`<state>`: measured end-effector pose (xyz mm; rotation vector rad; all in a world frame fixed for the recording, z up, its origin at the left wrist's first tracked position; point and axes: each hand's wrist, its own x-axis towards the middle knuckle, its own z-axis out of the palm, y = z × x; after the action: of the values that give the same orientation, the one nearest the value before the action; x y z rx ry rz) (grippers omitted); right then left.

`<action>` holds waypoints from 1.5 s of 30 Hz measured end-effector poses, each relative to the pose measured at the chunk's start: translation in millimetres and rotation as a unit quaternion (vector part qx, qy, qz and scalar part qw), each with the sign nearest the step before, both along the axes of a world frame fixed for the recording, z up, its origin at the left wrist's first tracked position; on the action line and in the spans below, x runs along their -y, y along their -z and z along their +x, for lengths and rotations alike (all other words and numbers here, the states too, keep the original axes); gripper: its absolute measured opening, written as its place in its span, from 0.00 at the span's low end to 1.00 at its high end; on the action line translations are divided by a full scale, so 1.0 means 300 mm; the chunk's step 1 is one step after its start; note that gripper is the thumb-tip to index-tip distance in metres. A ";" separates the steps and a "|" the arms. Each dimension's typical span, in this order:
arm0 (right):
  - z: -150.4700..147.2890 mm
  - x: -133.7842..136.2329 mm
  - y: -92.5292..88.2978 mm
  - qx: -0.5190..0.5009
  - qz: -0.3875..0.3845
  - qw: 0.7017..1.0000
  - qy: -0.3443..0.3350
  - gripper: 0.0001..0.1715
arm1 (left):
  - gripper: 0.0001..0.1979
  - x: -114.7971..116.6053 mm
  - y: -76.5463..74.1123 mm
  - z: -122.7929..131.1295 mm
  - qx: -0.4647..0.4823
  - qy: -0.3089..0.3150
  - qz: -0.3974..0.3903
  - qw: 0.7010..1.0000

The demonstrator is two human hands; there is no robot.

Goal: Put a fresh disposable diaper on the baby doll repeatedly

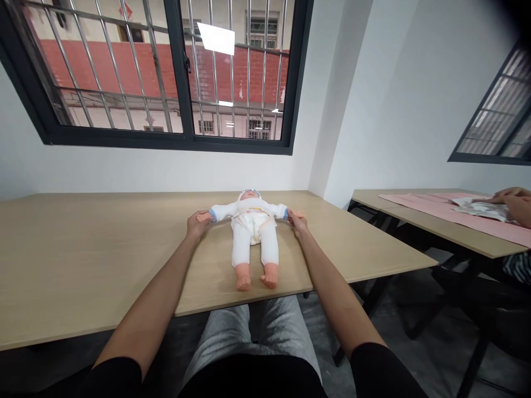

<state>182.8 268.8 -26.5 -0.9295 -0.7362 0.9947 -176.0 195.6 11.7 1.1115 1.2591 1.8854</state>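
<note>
Head view looks down two bare forearms stretched out over a long, pale wooden bench [83, 260] set under a dark-framed barred window [166, 72]. On the bench, near its front edge, lies a small plastic baby doll in a white romper with blue cuffs [254, 232]. It rests on its back, head pointing toward the wall, arms spread straight out to both sides, bare pink feet toward the person.

The left hand [198, 222] is at the doll's outstretched arm on the left of the picture, its fingers closed around the doll's small pink hand beside the blue cuff. The right hand [297, 222] is at the other arm, fingers pinched together on the doll's hand just past the cuff. Both hands rest low against the bench top, well apart from each other with the doll's body between them.

Below the bench edge, the person's grey trousers [253, 337] show, and black sleeves cover the upper arms at the bottom of the picture.

To the right stands a second wooden bench [418, 218], set apart from the first by a gap. A long pink cloth [448, 213] lies along it, with a crumpled pale garment [481, 208] on top. Another person's hands [514, 202] rest on that garment at the far right edge.
</note>
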 end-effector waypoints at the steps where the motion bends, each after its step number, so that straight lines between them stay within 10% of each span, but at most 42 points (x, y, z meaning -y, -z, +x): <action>1: 0.001 0.000 -0.002 0.000 -0.003 1.000 0.000 0.18 | 0.14 -0.005 0.005 -0.004 -0.040 -0.008 0.014 0.999; 12: -0.022 0.073 -0.054 -0.039 -0.023 0.999 0.018 0.17 | 0.18 -0.039 0.035 -0.040 -0.364 -0.073 0.060 0.927; 36: -0.008 0.016 -0.030 -0.043 0.114 0.992 0.023 0.18 | 0.16 -0.042 0.040 -0.047 -0.123 -0.012 -0.073 0.990; 45: 0.012 0.029 -0.009 0.115 -0.046 0.978 0.167 0.18 | 0.18 -0.021 0.023 -0.042 -0.156 -0.044 -0.035 0.986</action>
<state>186.5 260.1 -23.8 -1.2182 -0.7003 0.6352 -188.4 201.7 4.9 1.3723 1.5576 1.7607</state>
